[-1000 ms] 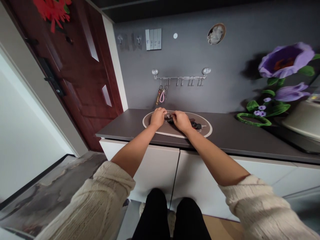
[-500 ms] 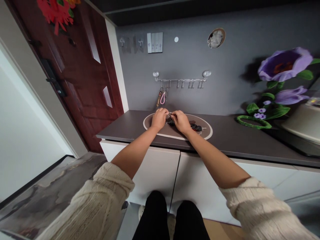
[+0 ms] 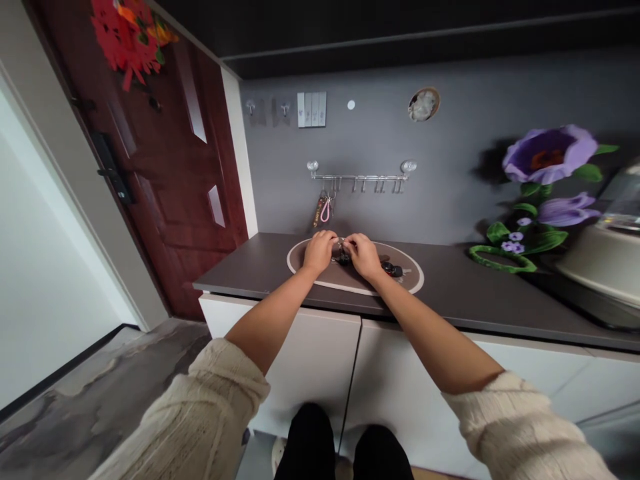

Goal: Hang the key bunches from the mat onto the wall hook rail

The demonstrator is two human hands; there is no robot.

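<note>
Over an oval brown mat [image 3: 330, 281] with a pale rim, my left hand [image 3: 320, 252] and my right hand [image 3: 364, 256] work close together. Their fingertips pinch a small metal key ring [image 3: 341, 242], one hand on each side. Below the ring hangs a dark key fob [image 3: 343, 258], which touches or nearly touches the mat. My fingers partly hide the ring. Right of my right hand, a second bunch of keys with a black fob [image 3: 395, 269] lies on the mat, partly covered by that wrist.
On the wall behind, a clear hook rail [image 3: 360, 178] carries hanging keys with a pink strap [image 3: 325, 211]. Purple plush flowers [image 3: 550, 157] and a beige appliance [image 3: 600, 260] stand on the dark countertop [image 3: 450, 293] at the right. A dark red door [image 3: 170, 220] is at the left.
My view has tipped up slightly, so everything sits lower in the picture. Both hands stay at the key ring, which now shows more clearly between the fingertips.
</note>
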